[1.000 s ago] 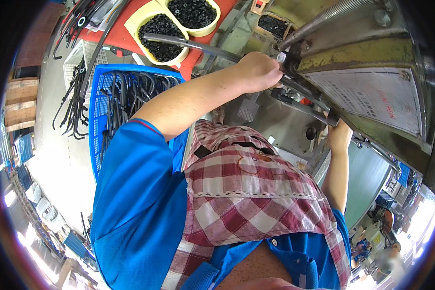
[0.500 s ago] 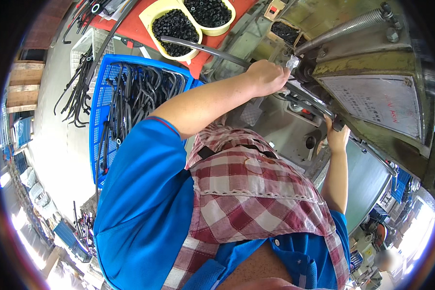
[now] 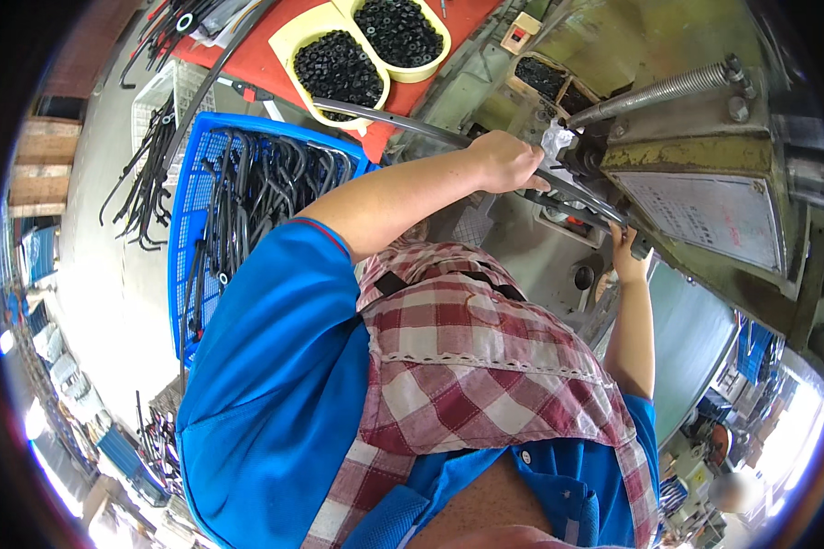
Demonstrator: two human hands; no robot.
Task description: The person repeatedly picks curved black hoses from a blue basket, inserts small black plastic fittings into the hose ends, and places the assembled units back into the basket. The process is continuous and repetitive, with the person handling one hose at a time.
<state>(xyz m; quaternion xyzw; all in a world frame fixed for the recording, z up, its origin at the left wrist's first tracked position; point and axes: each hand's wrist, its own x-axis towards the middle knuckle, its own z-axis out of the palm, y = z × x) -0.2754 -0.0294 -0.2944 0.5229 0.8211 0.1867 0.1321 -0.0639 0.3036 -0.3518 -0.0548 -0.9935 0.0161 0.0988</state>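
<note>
A long, thin metal rod (image 3: 403, 122), judged stiff and light, is gripped near the green press (image 3: 705, 197) by the closed left hand (image 3: 505, 163), steadied farther along by the clasping right hand (image 3: 628, 256).

This is a factory workshop. A heavy olive-green press machine (image 3: 705, 183) with a coil spring (image 3: 659, 90) fills the two o'clock side. At nine o'clock a blue plastic crate (image 3: 185, 238) holds bent black metal tubes (image 3: 247, 197). At twelve o'clock, yellow trays (image 3: 288, 37) of small black nuts (image 3: 339, 64) sit on a red-topped bench (image 3: 265, 69).
</note>
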